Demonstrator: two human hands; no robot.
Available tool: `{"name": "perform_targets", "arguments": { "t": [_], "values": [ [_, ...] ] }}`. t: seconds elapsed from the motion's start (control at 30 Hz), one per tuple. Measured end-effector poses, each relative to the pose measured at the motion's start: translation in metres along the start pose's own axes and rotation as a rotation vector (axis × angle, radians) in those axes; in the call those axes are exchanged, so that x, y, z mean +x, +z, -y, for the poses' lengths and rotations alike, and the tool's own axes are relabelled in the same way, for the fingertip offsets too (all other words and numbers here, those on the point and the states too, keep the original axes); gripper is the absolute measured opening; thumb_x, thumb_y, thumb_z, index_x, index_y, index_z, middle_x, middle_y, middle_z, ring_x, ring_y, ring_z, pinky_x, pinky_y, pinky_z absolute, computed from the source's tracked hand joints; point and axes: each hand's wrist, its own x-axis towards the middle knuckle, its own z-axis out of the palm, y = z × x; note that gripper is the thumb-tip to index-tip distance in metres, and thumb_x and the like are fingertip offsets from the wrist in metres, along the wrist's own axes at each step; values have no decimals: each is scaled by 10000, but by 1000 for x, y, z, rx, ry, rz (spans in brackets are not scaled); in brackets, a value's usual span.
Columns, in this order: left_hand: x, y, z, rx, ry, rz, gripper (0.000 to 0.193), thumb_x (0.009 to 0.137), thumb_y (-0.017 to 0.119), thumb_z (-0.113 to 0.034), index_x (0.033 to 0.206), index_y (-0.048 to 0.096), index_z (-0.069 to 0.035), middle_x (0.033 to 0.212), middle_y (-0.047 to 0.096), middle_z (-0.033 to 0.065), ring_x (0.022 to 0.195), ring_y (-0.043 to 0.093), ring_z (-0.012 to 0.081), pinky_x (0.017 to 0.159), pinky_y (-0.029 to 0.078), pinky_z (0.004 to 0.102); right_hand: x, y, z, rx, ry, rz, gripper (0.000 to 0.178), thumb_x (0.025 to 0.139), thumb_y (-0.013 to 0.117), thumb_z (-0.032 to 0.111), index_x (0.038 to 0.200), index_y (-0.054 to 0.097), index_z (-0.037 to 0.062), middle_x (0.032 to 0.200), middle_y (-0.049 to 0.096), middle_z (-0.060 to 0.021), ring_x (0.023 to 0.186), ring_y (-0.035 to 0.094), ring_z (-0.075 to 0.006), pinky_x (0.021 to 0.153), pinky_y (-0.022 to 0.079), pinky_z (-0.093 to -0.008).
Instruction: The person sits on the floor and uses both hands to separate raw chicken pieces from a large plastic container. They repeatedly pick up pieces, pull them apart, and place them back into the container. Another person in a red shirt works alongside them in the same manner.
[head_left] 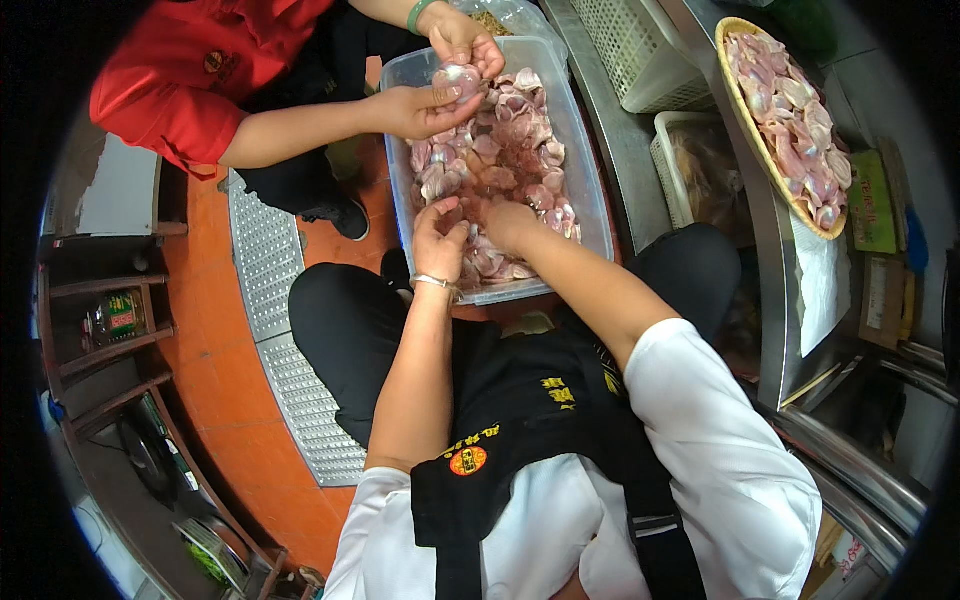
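Both hands down in a clear plastic tub (590, 190) of pink raw meat pieces (510, 150), at 12 o'clock from the wearer's lap. Left hand (438, 238), silver bracelet at the wrist, fingers curled and pinching a piece at the tub's near-left side. Right hand (505, 222) just beside it, touching, fingers curled down into the pile; exact grip hard to tell. At 12 o'clock beyond, a co-worker's hands (440, 105) in a red sleeve, pinching 1 pale piece over the tub's far rim. At 2 o'clock, a round tray (745, 110) loaded with similar pieces on a steel tabletop (775, 300). White basket (640, 50) at 1 o'clock. Orange tiled floor (215, 370) with a metal grate (265, 260) at 9 o'clock.
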Motion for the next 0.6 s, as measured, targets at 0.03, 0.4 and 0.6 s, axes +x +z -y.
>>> {"name": "perform_targets", "arguments": {
  "t": [0.03, 0.4, 0.6],
  "values": [
    [0, -1, -6, -36, -46, 12, 298, 682, 577, 9, 980, 564, 2, 1044, 500, 109, 921, 534, 197, 799, 433, 276, 0, -3, -5, -58, -131, 62, 268, 782, 512, 214, 972, 567, 33, 921, 597, -190, 872, 578, -333, 737, 458, -430],
    [-10, 28, -14, -395, -270, 301, 203, 783, 523, -41, 978, 556, 5, 865, 587, 49, 754, 557, 111, 674, 446, 215, -51, -90, -40, 1043, 31, 224, 180, 787, 560, 114, 937, 591, 19, 813, 614, -62, 669, 562, -116, 591, 455, -251],
    [-19, 30, -24, -749, -490, 281, 156, 835, 546, -212, 926, 530, -87, 828, 582, 23, 742, 579, 120, 618, 505, 272, -84, -83, -34, 772, -504, -186, 202, 802, 539, 107, 985, 584, 36, 905, 593, -26, 790, 534, -90, 644, 444, -227]
  ]
}}
